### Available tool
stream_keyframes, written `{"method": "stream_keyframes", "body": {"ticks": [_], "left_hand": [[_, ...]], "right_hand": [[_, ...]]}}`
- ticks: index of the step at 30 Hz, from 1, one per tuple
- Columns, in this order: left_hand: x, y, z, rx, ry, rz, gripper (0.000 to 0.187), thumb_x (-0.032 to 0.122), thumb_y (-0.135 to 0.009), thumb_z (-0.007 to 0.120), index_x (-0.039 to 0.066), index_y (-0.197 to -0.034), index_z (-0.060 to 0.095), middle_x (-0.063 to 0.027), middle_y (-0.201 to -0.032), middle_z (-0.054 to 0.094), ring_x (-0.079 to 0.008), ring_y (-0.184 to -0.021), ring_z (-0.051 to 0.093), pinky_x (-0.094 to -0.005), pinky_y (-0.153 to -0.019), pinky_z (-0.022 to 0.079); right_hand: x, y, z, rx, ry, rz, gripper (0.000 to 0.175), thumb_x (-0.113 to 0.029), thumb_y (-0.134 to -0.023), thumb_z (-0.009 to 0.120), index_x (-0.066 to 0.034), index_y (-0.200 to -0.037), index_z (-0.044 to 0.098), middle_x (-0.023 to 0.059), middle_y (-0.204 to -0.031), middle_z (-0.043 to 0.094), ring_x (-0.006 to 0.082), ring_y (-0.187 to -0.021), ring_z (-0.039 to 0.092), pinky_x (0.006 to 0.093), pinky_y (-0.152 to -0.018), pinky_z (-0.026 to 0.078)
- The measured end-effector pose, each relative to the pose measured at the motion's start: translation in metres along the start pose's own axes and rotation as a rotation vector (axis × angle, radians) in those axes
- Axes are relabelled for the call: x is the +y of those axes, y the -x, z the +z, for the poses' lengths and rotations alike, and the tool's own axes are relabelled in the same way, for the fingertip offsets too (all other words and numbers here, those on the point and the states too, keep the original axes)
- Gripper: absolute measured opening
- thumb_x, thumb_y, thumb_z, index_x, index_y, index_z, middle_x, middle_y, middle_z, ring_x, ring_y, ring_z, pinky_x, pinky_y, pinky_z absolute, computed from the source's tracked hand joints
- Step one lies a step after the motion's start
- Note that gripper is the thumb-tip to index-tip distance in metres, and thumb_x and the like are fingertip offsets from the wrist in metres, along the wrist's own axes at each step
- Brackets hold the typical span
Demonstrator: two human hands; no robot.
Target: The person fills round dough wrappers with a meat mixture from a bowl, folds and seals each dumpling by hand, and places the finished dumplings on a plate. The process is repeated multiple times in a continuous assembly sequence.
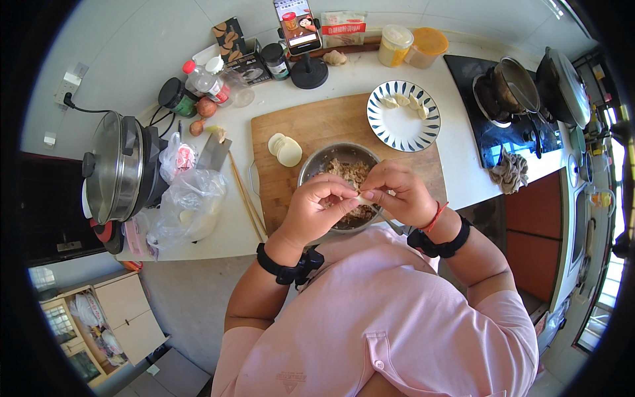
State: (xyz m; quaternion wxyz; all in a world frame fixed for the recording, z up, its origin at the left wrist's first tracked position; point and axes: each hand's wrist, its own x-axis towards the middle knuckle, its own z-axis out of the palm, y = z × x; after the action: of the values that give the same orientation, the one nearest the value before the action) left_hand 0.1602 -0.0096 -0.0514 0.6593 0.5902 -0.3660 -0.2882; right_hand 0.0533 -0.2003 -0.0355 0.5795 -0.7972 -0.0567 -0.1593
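Above a steel bowl [308, 167] of minced filling [347, 171], my left hand [317, 203] and my right hand [399, 193] pinch the edges of one small dumpling [364, 199] between thumbs and forefingers. A metal utensil handle [389, 221] leans over the bowl's near rim. The bowl rests on a wooden cutting board [312, 121]. Left of it lie several round dough wrappers [289, 152], partly overlapping. At the board's far right corner, a white plate with a blue pattern [402, 131] holds several folded dumplings [401, 99] along its far side.
Wooden chopsticks [244, 193], a cleaver [214, 153] and plastic bags [191, 208] lie left of the board, beside a lidded electric pot [116, 168]. Bottles [211, 84], a phone on a stand [299, 30] and tubs [396, 44] line the back. A hob [488, 99] with pans stands right.
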Motion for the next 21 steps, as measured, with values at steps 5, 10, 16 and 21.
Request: {"method": "stream_keyframes", "body": {"ticks": [5, 10, 16, 21], "left_hand": [[-0.004, 0.006, 0.000, 0.033, 0.162, -0.163, 0.012, 0.001, -0.087, 0.073, 0.000, -0.097, 0.067, -0.0052, -0.096, 0.068, -0.0100, -0.085, 0.065, -0.0227, -0.073, 0.054], [-0.002, 0.005, 0.004, 0.117, 0.192, -0.060, 0.017, -0.001, -0.088, 0.071, -0.001, -0.104, 0.067, -0.0049, -0.095, 0.068, -0.0102, -0.086, 0.066, -0.0239, -0.078, 0.056], [0.001, -0.002, 0.005, 0.101, 0.031, -0.030, 0.020, 0.003, -0.089, 0.073, -0.001, -0.108, 0.069, -0.0034, -0.093, 0.065, -0.0096, -0.082, 0.064, -0.0228, -0.074, 0.054], [0.000, -0.006, 0.005, 0.033, -0.140, -0.066, 0.015, 0.009, -0.089, 0.074, -0.001, -0.100, 0.071, -0.0049, -0.089, 0.064, -0.0091, -0.077, 0.060, -0.0222, -0.067, 0.049]], "right_hand": [[0.002, 0.004, -0.002, -0.061, 0.005, 0.044, 0.007, -0.004, -0.087, 0.071, -0.0008, -0.092, 0.069, 0.0084, -0.089, 0.065, 0.0227, -0.082, 0.062, 0.0331, -0.070, 0.050], [-0.001, 0.011, 0.007, 0.049, -0.262, 0.340, 0.008, -0.006, -0.091, 0.070, 0.0010, -0.094, 0.068, 0.0067, -0.090, 0.063, 0.0146, -0.083, 0.061, 0.0267, -0.068, 0.051], [0.006, 0.012, 0.009, 0.067, -0.327, 0.362, 0.011, -0.008, -0.092, 0.069, 0.0017, -0.096, 0.068, 0.0061, -0.090, 0.062, 0.0110, -0.075, 0.060, 0.0243, -0.066, 0.051], [0.006, 0.009, 0.003, -0.020, -0.095, 0.301, 0.012, -0.009, -0.092, 0.069, 0.0003, -0.099, 0.067, 0.0069, -0.090, 0.062, 0.0104, -0.076, 0.061, 0.0243, -0.065, 0.051]]}}
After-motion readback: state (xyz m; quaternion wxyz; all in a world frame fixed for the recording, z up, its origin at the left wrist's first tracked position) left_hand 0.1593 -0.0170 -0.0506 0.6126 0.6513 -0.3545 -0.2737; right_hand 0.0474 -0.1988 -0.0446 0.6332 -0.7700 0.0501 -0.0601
